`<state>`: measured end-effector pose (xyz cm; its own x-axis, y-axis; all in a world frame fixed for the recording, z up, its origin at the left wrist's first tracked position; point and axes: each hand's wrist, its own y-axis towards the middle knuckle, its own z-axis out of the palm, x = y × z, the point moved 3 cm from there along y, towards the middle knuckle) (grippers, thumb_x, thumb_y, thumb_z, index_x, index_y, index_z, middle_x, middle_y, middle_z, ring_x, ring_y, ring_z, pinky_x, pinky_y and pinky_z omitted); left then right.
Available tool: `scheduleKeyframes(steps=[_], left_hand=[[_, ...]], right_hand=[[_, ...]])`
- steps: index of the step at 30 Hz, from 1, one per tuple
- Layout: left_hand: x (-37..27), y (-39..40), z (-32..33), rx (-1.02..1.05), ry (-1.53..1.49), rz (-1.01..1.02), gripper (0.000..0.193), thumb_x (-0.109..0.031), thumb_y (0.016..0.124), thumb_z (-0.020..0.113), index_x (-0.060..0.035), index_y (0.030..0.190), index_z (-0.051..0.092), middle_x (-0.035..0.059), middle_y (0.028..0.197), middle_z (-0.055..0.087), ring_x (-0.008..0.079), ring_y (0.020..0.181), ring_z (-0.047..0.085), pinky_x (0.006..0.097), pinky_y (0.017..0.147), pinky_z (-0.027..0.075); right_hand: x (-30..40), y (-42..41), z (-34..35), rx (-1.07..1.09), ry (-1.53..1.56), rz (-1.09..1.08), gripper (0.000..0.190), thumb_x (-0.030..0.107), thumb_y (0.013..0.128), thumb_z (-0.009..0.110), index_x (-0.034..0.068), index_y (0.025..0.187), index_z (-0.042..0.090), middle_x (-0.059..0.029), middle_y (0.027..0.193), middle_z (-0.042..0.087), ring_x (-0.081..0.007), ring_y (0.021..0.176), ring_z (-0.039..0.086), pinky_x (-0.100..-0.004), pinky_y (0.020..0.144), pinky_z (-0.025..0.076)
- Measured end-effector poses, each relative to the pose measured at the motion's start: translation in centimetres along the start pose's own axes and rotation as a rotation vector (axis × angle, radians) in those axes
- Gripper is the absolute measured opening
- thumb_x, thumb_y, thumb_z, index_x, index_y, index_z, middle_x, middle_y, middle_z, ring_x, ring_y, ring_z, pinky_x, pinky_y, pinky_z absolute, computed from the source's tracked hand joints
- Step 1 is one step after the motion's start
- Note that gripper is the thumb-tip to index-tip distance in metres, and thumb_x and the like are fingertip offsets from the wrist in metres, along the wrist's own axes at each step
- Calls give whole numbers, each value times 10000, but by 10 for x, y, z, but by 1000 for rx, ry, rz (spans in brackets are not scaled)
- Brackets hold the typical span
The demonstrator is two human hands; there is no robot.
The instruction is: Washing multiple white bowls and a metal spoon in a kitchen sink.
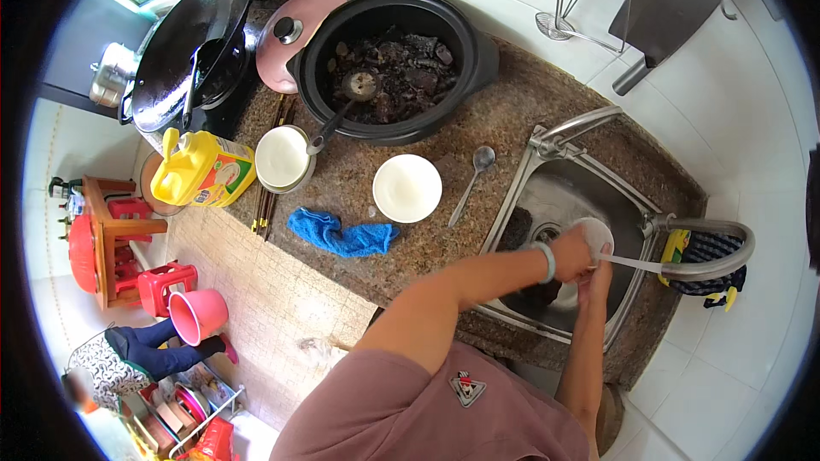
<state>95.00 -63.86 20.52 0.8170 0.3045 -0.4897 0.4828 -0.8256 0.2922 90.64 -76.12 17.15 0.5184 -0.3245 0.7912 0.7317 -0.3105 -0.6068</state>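
Observation:
Over the sink, my left hand point(572, 255), with a pale bangle point(548, 262) at the wrist, and my right hand point(597, 280) are together on a small white bowl point(597, 235). My right thumb lies at its rim; the left fingers are partly hidden against it. From the curved faucet point(705, 272) a stream of water point(631, 262) runs onto the bowl and hands. Below is the stainless-steel sink point(618, 202). A dark scouring pad or similar thing point(516, 228) sits inside at its left. My forearm and hands hide part of the basin.
Left of the sink are a metal spoon point(474, 182), a white bowl point(407, 188), stacked bowls point(282, 157), a blue cloth point(343, 234) and a yellow jug point(205, 169). A black pot point(477, 57) with a ladle holds dark food. Behind are a wok point(173, 38) and a seated person point(141, 346).

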Motion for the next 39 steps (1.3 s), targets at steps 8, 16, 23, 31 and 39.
scheduleKeyframes(steps=[8, 16, 23, 31, 39], left_hand=[[15, -28, -1, -496, -386, -315, 406, -176, 721, 621, -19, 1085, 531, 174, 881, 622, 369, 833, 591, 472, 795, 450], [-8, -19, 2, -389, -792, -728, 621, -137, 754, 602, 18, 1298, 346, 252, 1259, 425, 399, 1159, 437, 420, 960, 379], [2, -5, -19, -154, -652, -539, 607, -56, 726, 589, 18, 1286, 369, 236, 1226, 463, 415, 1012, 543, 430, 878, 445], [0, 19, -40, -65, -472, -490, 584, -138, 730, 646, 23, 1241, 414, 237, 1162, 508, 382, 915, 596, 426, 788, 489], [11, 11, -29, 173, -298, -535, 415, -133, 739, 624, 19, 1105, 500, 221, 994, 611, 364, 865, 622, 420, 742, 503]], right_hand=[[10, -5, -8, -33, -49, -54, 503, 424, 915, 476, 30, 1228, 460, -146, 1149, 560, -260, 1032, 575, -397, 829, 500], [-47, 6, 5, 52, 545, -47, 446, 99, 860, 424, 11, 1295, 378, -148, 1227, 498, -293, 1139, 501, -413, 954, 444], [-20, 5, 0, 39, 340, 34, 577, -71, 727, 515, 26, 1284, 398, -121, 1201, 515, -271, 1098, 530, -379, 899, 481], [21, 7, -4, 19, 207, -201, 421, 3, 844, 560, 12, 1245, 433, -105, 1183, 539, -235, 1039, 571, -353, 861, 500], [42, -13, 22, -137, -1228, -954, 154, 63, 830, 581, -18, 954, 624, -117, 915, 647, -242, 897, 627, -341, 756, 482]])
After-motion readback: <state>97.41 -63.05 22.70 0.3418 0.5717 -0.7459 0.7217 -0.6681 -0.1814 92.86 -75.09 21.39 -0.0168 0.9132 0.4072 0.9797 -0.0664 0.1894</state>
